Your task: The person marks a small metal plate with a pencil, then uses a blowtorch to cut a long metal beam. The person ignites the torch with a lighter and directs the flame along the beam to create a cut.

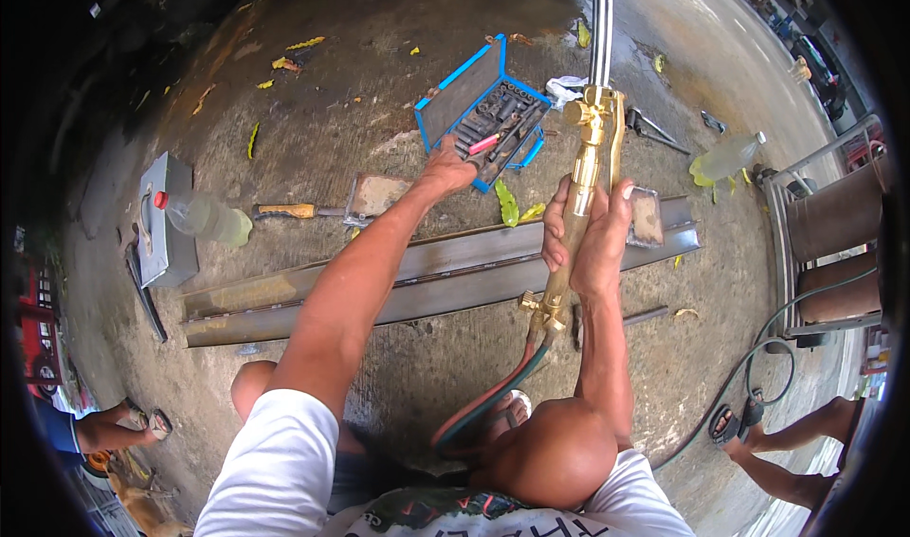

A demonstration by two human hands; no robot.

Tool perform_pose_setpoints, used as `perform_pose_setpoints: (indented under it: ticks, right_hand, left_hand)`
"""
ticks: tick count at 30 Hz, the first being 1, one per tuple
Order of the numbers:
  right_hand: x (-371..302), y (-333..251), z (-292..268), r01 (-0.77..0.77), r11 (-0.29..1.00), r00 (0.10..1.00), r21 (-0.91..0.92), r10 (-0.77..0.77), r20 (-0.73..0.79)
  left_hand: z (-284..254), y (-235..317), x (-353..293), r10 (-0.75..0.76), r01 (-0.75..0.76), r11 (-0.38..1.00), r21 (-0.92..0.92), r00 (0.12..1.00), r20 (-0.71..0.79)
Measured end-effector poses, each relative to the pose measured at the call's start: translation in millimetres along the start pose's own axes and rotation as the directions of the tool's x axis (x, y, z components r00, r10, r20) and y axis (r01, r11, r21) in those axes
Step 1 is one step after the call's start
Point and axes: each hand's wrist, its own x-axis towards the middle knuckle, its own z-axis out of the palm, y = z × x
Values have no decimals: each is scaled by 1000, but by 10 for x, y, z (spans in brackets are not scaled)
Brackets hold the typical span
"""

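Note:
My right hand (593, 238) is wrapped round the handle of a brass cutting torch (586, 172), held upright above two long steel angle bars (445, 273). Its red and green hoses (493, 395) curve down past my knee. My left hand (448, 167) reaches into the near left side of an open blue-edged socket set case (502, 125). Its fingers are bent down among the dark sockets, and what they hold, if anything, is hidden. A pink stick-like thing (483, 145) lies in the case beside them.
A grey metal box (169, 219) and a plastic bottle (204, 218) stand left. Another bottle (728, 158) lies right, near a cart with gas cylinders (839, 215). A wooden-handled tool (284, 211) lies beyond the bars. Other people's feet (725, 423) show at both sides.

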Motion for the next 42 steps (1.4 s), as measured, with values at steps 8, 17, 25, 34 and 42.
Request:
perform_pose_setpoints:
  ticks: [8,17,25,34,42]
  right_hand:
    - [26,6,-12,-10,1000,1000,27,11,-29]
    - [28,-31,16,-8,1000,1000,11,8,13]
    - [2,-54,-239,-2,998,999,59,5,-45]
    - [49,-10,-447,-8,999,996,49,13,-86]
    - [-24,-4,-338,-89,991,996,104,91,-12]
  left_hand:
    - [-252,-377,-598,103,-38,926,-376,983,153]
    - [-251,-116,12,378,-333,838,432,926,-19]
    - [108,134,861,536,-366,632,683,843,-43]
    - [743,194,975,364,-308,665,680,929,66]
    - [561,289,658,538,-424,753,503,837,-99]
